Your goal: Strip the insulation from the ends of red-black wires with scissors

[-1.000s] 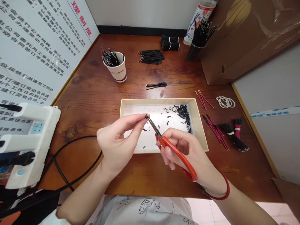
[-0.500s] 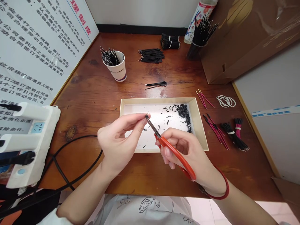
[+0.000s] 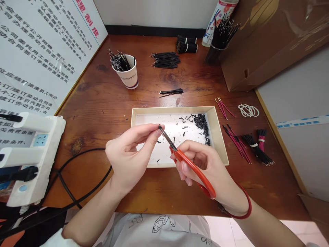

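From here I count two hands over one tray [image 3: 136,116]. My left hand [image 3: 125,154] is closed in a pinch, thumb and forefinger on a short black wire [image 3: 159,126] above the tray. My right hand [image 3: 203,164] grips one pair of red scissors [image 3: 192,168], with the blades reaching up to that pinch; the spot is small, so I can't quite tell whether they bite the wire. Black clippings [image 3: 202,125] lie heaped inside the tray, too many to count. Beyond the tray stands one paper cup [image 3: 128,77] of wires. Right of the tray sit two tied bundles [image 3: 257,149].
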Demonstrator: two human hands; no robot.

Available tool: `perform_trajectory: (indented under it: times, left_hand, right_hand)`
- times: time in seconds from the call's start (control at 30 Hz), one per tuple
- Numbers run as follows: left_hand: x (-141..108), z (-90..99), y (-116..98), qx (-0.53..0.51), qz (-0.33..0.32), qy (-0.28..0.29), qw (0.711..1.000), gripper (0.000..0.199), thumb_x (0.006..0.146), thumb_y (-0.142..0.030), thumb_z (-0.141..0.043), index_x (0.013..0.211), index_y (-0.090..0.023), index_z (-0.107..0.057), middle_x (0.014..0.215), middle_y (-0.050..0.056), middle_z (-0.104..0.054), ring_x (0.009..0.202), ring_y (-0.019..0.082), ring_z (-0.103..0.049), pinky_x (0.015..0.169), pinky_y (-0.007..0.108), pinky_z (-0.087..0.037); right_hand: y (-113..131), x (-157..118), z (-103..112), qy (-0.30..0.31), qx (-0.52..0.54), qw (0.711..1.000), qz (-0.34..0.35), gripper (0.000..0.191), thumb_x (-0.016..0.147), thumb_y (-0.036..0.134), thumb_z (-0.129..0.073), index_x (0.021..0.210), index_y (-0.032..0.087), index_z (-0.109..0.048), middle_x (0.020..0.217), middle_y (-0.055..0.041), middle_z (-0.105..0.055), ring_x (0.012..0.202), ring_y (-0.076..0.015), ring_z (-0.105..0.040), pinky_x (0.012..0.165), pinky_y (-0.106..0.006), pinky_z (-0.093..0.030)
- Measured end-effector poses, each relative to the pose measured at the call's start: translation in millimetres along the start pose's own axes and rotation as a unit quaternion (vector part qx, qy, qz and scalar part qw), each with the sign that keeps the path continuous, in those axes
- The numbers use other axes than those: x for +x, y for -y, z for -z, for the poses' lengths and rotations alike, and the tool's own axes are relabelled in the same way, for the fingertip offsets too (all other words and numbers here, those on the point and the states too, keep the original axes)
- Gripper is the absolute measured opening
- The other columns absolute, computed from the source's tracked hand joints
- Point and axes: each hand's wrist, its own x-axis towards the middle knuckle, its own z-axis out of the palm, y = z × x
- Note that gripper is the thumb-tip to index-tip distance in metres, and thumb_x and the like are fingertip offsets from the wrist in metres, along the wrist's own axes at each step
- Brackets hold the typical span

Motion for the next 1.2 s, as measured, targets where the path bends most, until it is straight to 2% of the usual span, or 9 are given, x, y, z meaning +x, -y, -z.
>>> perform_trajectory:
  times: [0.17,0.37,0.7,0.87,1.03,1.2]
  left_hand:
    - [-1,-0.6,3,-0.003,-0.02,-0.007,1.0,0.017,0.081,-0.011,-0.073,0.092,-0.024,-0.074,0.088,-0.003,-0.079,0.083,0.017,-0.076,0.076,0.027,-0.065]
    - [-3,1.4,9,0.069,-0.08,-0.011,0.994,0.027,0.08,-0.008,-0.073,0.095,-0.03,-0.074,0.091,-0.006,-0.079,0.084,0.018,-0.076,0.073,0.029,-0.062]
    - [0,2.6,13,0.094,-0.133,-0.015,0.986,0.027,0.079,-0.004,-0.073,0.094,-0.027,-0.073,0.089,-0.005,-0.079,0.078,0.017,-0.077,0.068,0.027,-0.059]
    - [-1,3.9,13,0.098,-0.123,-0.012,0.987,0.026,0.08,-0.005,-0.072,0.094,-0.027,-0.073,0.089,-0.005,-0.079,0.08,0.017,-0.077,0.071,0.028,-0.06]
    - [-2,2.2,12,0.072,-0.097,-0.014,0.993,0.023,0.08,-0.006,-0.073,0.093,-0.025,-0.074,0.088,-0.004,-0.079,0.082,0.016,-0.076,0.072,0.026,-0.061]
    - [1,0.1,4,-0.014,-0.024,0.007,1.0,0.013,0.081,-0.009,-0.072,0.088,-0.02,-0.073,0.084,-0.002,-0.079,0.078,0.015,-0.076,0.073,0.024,-0.064]
  right_hand:
    - [2,0,-2,-0.009,-0.006,1.0,0.009,0.032,0.072,0.041,-0.081,0.072,0.017,-0.061,0.051,0.0039,-0.057,0.04,-0.0045,-0.044,0.039,-0.018,-0.034]
    - [4,-2,-3,-0.027,-0.004,1.0,-0.003,0.03,0.066,0.035,-0.086,0.069,0.017,-0.062,0.05,0.0042,-0.056,0.04,-0.0048,-0.044,0.038,-0.018,-0.033]
    - [4,-4,-2,-0.028,0.04,0.999,-0.02,0.022,0.064,0.02,-0.088,0.069,0.016,-0.066,0.049,0.005,-0.058,0.04,-0.0032,-0.046,0.037,-0.013,-0.034]
    - [2,-5,-1,-0.027,0.047,0.998,-0.023,0.021,0.065,0.018,-0.086,0.069,0.016,-0.066,0.048,0.0053,-0.059,0.04,-0.0035,-0.047,0.037,-0.013,-0.035]
    - [-2,-6,-2,-0.042,0.008,0.999,-0.016,0.02,0.066,0.02,-0.085,0.071,0.018,-0.066,0.052,0.0051,-0.06,0.041,-0.0043,-0.047,0.038,-0.015,-0.037]
    - [2,-7,-1,-0.052,-0.082,0.995,0.017,0.018,0.074,0.028,-0.078,0.072,0.018,-0.063,0.053,0.0041,-0.06,0.041,-0.0064,-0.047,0.038,-0.018,-0.038]
